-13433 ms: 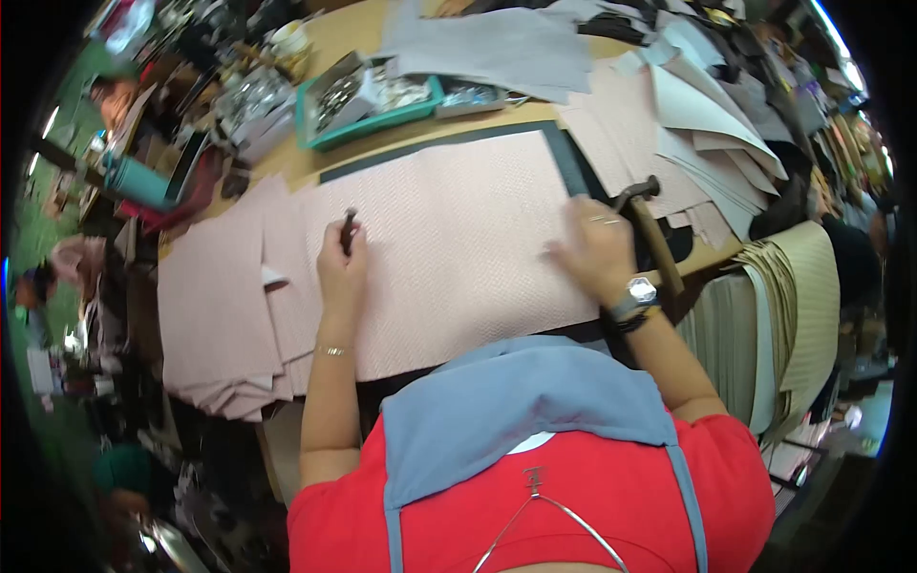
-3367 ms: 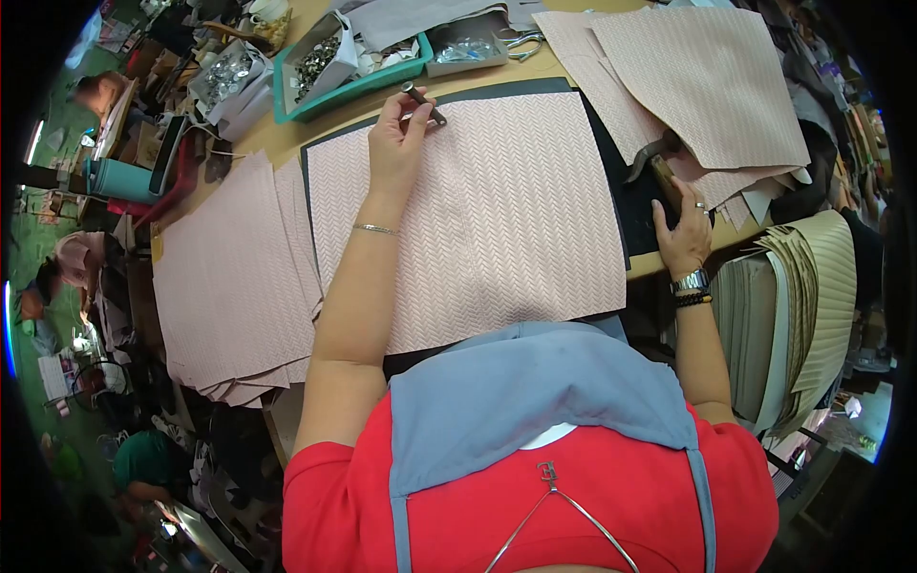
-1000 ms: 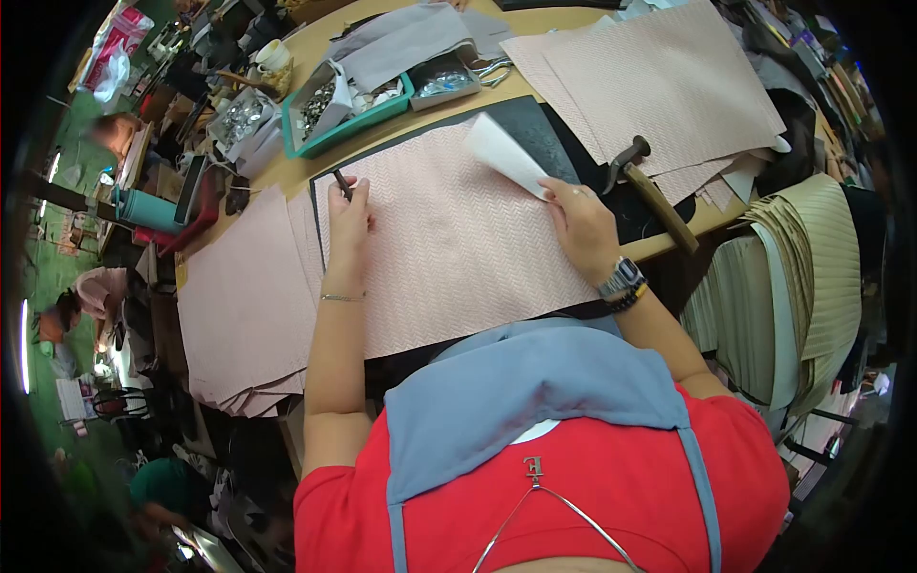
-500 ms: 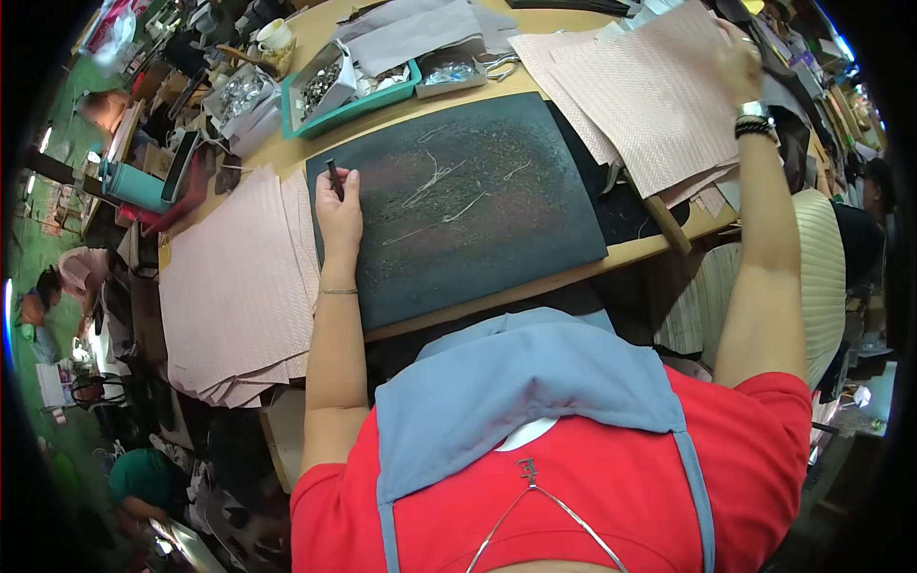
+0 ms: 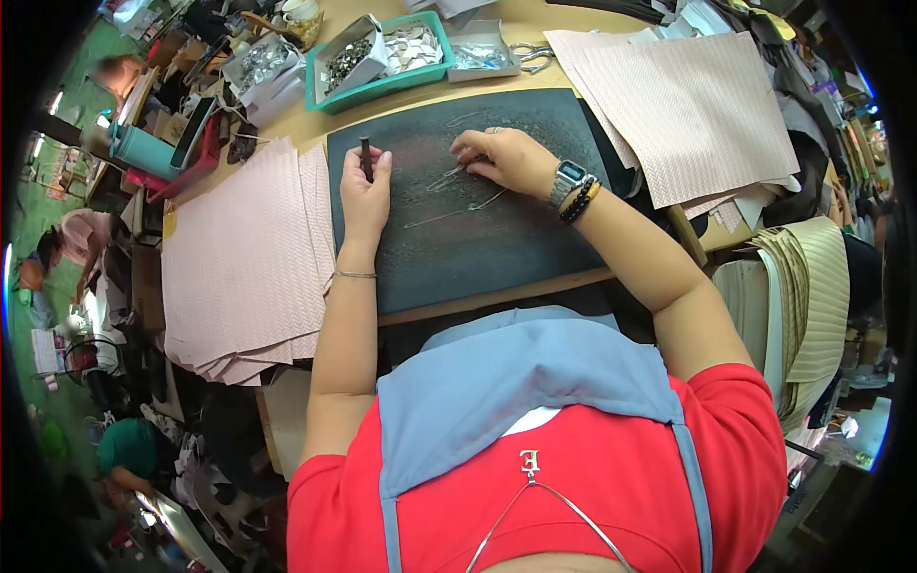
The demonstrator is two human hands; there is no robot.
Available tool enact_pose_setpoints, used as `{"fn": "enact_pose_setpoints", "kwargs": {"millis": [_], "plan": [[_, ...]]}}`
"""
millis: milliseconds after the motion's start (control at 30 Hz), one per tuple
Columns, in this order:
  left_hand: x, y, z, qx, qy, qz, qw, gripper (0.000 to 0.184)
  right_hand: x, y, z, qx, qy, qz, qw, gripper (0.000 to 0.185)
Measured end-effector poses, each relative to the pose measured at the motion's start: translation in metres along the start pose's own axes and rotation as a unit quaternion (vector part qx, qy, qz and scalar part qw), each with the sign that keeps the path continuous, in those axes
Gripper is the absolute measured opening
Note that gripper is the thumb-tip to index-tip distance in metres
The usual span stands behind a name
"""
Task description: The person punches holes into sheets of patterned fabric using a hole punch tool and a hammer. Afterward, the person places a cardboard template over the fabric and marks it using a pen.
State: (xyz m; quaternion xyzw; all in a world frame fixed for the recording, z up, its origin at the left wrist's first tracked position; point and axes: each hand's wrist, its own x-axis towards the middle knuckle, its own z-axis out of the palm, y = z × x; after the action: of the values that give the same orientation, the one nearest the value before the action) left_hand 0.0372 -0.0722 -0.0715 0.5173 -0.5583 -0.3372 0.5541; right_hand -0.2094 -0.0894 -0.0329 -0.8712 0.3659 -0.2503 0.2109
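My left hand (image 5: 365, 202) is closed round a short dark rod-shaped tool (image 5: 366, 158) that stands upright out of the fist, at the left side of a dark, worn mat (image 5: 458, 272). Over the mat's middle, my right hand (image 5: 511, 160) has its fingers curled down towards the thumb. Whatever the fingertips hold is hidden or too small to name. Right beside them lie thin pale strands (image 5: 444, 180), loose on the mat. Another thin strand (image 5: 444, 219) stretches below the hand.
Pink textured sheets (image 5: 244, 277) are stacked left of the mat; another pink stack (image 5: 702, 115) lies to its right. Behind stand a teal tray (image 5: 420, 74) with small parts, a box of clear packets (image 5: 478, 59) and scissors (image 5: 535, 57). A teal bottle (image 5: 143, 151) is at left.
My right hand has left the right-hand pink stack and come over the mat; the top sheet now lies flatter. Grey sheets no longer cover the teal tray. The left hand still grips the tool.
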Motion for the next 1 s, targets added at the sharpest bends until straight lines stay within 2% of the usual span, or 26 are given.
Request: {"fn": "enact_pose_setpoints", "kwargs": {"millis": [67,167,267,467,567,700,933,1000], "plan": [[0.001,0.002,0.0,0.016,-0.002,0.001,1.0,0.017,0.005,0.006,-0.002,0.009,-0.017,-0.006,1.0,0.024],[0.001,0.009,-0.001,0.027,-0.009,-0.006,1.0,0.017,0.014,-0.004,-0.012,0.037,-0.071,0.05,0.996,0.026],[0.002,0.003,0.0,0.019,-0.001,0.01,1.0,0.017,0.017,-0.001,-0.008,-0.022,-0.078,-0.017,0.997,0.026],[0.002,-0.001,0.0,-0.004,-0.004,-0.003,1.0,0.018,0.011,-0.006,0.002,-0.073,-0.06,-0.043,0.995,0.013],[0.001,0.0,0.0,-0.013,-0.002,0.006,1.0,0.017,-0.008,-0.02,-0.001,0.072,-0.031,0.015,0.997,0.01],[0.001,0.007,-0.001,0.024,-0.004,-0.006,1.0,0.017,-0.031,-0.041,0.002,0.162,-0.034,0.07,0.984,0.013],[0.001,0.002,-0.001,0.002,-0.011,-0.013,1.0,0.018,-0.038,-0.046,0.019,-0.041,0.035,-0.057,0.997,0.017],[0.001,0.002,0.0,-0.005,-0.013,-0.016,1.0,0.017,-0.042,-0.046,0.024,-0.051,0.039,-0.063,0.996,0.018]]}}
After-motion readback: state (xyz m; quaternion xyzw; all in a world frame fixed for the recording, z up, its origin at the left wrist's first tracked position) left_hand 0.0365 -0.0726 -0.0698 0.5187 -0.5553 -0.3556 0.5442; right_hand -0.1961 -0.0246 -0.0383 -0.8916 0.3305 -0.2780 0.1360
